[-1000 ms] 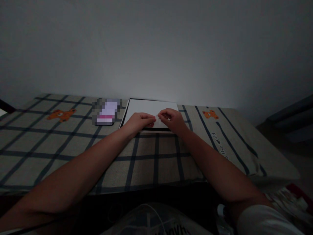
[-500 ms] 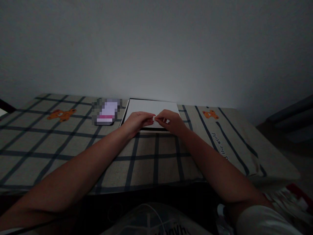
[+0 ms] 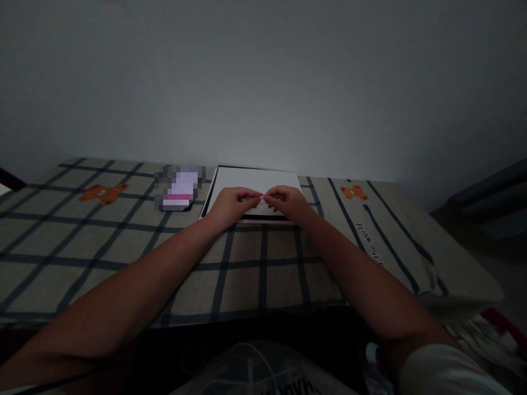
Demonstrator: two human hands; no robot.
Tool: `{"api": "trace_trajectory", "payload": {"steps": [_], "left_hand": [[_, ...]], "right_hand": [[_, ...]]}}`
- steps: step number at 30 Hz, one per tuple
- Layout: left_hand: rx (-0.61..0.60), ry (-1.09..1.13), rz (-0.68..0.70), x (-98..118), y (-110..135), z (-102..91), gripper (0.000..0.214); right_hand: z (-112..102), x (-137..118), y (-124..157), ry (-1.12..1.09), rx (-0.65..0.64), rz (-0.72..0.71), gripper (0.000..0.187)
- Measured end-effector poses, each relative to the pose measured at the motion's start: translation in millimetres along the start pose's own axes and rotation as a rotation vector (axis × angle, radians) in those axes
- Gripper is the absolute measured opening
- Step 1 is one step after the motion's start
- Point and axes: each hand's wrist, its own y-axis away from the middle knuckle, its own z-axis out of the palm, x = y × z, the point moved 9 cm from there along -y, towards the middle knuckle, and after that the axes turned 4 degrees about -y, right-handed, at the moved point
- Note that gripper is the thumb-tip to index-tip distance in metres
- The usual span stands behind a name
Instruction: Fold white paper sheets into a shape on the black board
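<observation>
My left hand and my right hand meet fingertip to fingertip over a white, flat rectangular surface with a dark border, like a sheet in a shallow box. Thumb and forefinger are pinched together on each hand. Between the fingertips is a tiny white piece, too small to name. Its shape is mostly hidden by the fingers. The near edge of the white surface runs just below both wrists.
A phone, blurred out and with a lit screen, lies left of the white surface. Underneath is a checked tablecloth with printed bears. A pale wall rises behind the table.
Both hands have shifted slightly, and the fingertips have turned on the small white piece, which shows less now. The phone and the white surface have stayed put.
</observation>
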Motion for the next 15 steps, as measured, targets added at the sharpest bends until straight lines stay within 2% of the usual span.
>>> {"api": "trace_trajectory", "payload": {"steps": [4, 7, 11, 15], "left_hand": [[-0.041, -0.055, 0.05, 8, 2, 3.0, 0.028], [-0.045, -0.076, 0.077, 11, 3, 4.3, 0.027], [0.029, -0.151, 0.086, 11, 4, -0.2, 0.028], [0.036, -0.207, 0.124, 12, 3, 0.4, 0.027]], "right_hand": [[2, 3, 1, -0.044, -0.024, 0.031, 0.027], [2, -3, 1, 0.006, -0.001, -0.02, 0.023], [-1, -15, 3, 0.09, 0.064, -0.102, 0.016], [0, -24, 5, 0.135, 0.061, -0.174, 0.011]]}}
